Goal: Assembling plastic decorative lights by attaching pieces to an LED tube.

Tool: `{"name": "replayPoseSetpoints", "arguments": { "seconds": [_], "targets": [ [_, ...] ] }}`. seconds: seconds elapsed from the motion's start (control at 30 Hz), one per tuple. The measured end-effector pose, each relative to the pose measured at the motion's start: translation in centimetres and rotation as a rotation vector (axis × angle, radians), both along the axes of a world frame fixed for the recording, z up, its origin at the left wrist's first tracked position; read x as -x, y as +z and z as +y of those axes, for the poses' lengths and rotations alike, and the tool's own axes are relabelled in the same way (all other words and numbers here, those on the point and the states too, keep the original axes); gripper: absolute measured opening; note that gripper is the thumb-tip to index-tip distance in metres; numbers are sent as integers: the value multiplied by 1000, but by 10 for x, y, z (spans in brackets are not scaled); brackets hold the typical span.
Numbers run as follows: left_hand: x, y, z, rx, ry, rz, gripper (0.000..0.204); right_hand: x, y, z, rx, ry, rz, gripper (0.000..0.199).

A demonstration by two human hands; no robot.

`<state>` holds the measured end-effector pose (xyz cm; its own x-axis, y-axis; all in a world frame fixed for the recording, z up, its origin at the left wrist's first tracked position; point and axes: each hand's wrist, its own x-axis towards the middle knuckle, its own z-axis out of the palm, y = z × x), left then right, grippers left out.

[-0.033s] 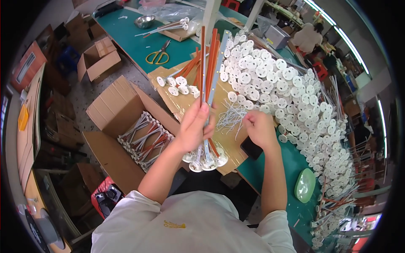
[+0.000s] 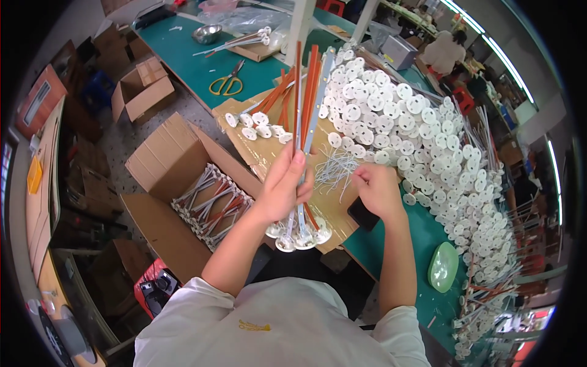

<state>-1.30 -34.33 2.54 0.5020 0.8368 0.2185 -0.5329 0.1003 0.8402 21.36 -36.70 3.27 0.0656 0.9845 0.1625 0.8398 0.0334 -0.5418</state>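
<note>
My left hand [image 2: 286, 183] is wrapped round the middle of an upright bundle of LED light strips [image 2: 313, 116], some orange-brown and some pale with small light spots. White round end caps [image 2: 296, 240] hang at the bundle's lower end. To its right, my right hand [image 2: 374, 188] is pinched closed at the edge of a loose heap of thin white ties [image 2: 335, 169]. What lies between its fingertips, if anything, is too small to make out. More capped strips lie on the cardboard sheet, their white caps [image 2: 262, 119] toward me.
A long heap of white-capped strips [image 2: 391, 110] covers the bench's right side. Scissors [image 2: 227, 84] and a metal bowl [image 2: 207, 34] lie farther back. Left of the bench stands an open carton [image 2: 160, 211] holding tied bundles. A dark phone [image 2: 363, 215] and green dish [image 2: 443, 267] sit right.
</note>
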Motion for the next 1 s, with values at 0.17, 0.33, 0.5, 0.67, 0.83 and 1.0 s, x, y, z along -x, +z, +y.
{"name": "replayPoseSetpoints", "arguments": {
  "seconds": [0.17,0.33,0.5,0.67,0.83,1.0],
  "targets": [
    [-27,-2,-13,46,-163,83,48,-8,4,-19,-252,-129,171,9],
    [-55,-3,-41,74,-466,103,60,-18,44,-100,-326,-44,441,7],
    [-94,-3,-67,80,-1022,-97,65,-52,51,-157,-230,193,241,6],
    [-131,-13,-93,-22,-812,68,47,-49,51,-190,-263,14,276,17],
    [-168,-26,-117,-537,-327,196,24,-23,14,-215,-539,-164,191,23],
    [-161,-9,-125,-432,-334,374,23,-21,-7,-223,-544,-190,721,18]
  ]
}}
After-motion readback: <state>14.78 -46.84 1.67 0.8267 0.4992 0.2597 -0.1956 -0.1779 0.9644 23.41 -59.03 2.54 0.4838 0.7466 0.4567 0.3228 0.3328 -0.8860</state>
